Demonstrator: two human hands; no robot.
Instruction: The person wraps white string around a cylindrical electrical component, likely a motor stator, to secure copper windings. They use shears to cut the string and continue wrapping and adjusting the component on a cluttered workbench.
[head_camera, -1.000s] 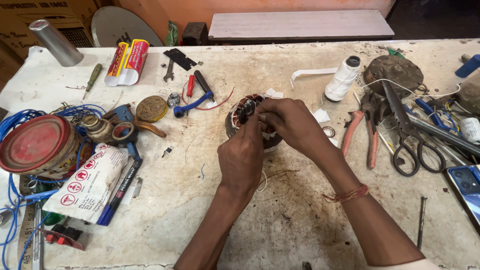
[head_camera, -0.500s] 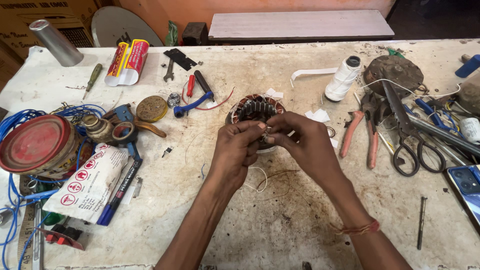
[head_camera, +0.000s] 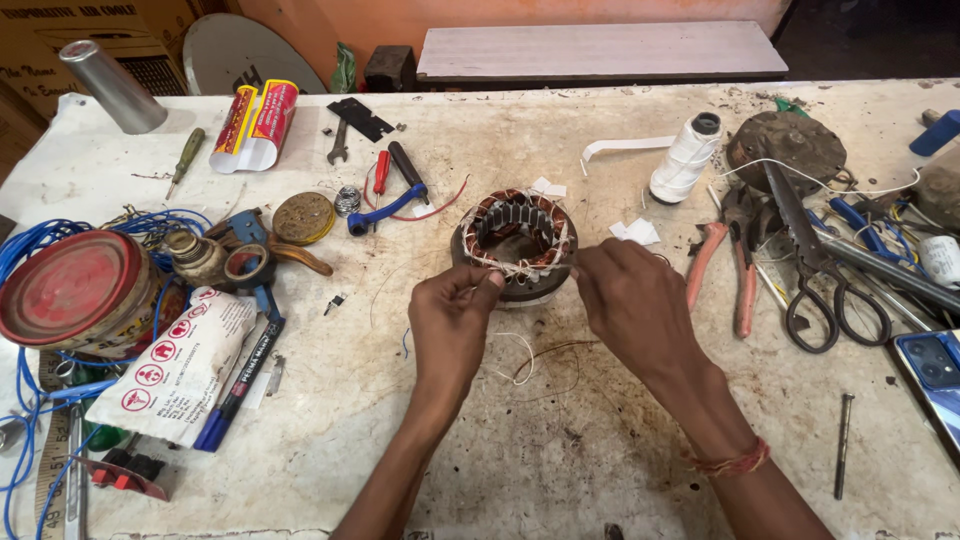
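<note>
Head view: both hands' grip (head_camera: 455, 310) (head_camera: 625, 300) pinched on thread (head_camera: 520, 268) at stator (head_camera: 516, 243).

We take the stator (head_camera: 517, 243) as our mark on the bench (head_camera: 600, 440); the left hand (head_camera: 449, 325) sits before it to the left, the right hand (head_camera: 632, 305) to its right; the thread spool (head_camera: 686, 158) lies behind and right; pliers (head_camera: 728, 262) further right; the tin (head_camera: 68, 290) far left; what seems a thread runs between the hands.
</note>
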